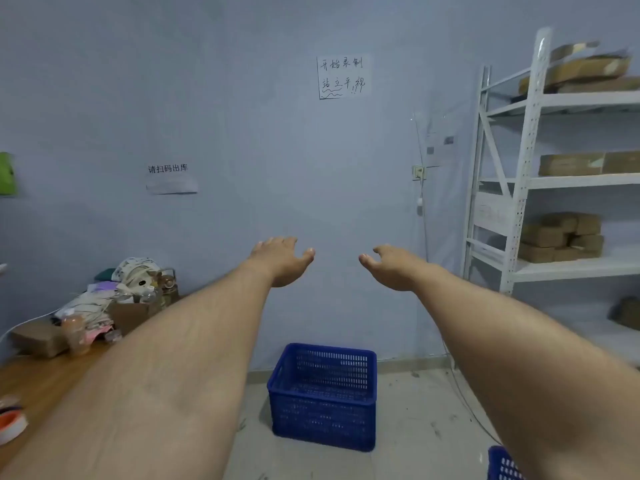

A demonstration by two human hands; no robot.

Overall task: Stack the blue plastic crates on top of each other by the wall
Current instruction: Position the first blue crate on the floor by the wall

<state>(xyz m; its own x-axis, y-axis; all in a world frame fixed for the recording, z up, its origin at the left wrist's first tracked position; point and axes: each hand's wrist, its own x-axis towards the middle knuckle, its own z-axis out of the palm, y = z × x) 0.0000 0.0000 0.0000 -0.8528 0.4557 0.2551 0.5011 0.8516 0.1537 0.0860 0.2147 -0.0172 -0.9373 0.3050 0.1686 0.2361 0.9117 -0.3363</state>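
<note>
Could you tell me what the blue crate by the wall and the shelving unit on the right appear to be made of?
Blue crate: moulded plastic, judging by its uniform colour and slotted walls. Shelving unit: probably white-painted metal, given its perforated uprights.

One view only, from up on the head. Looks forward and a bit down, straight at the wall (242,133). Both arms reach out from the bottom edge, close and big. Floor (415,427) low in view, with a crate (323,396) by the wall. Table (38,379) at left, shelves (526,161) at right. Edges bent by the wide lens.
</note>
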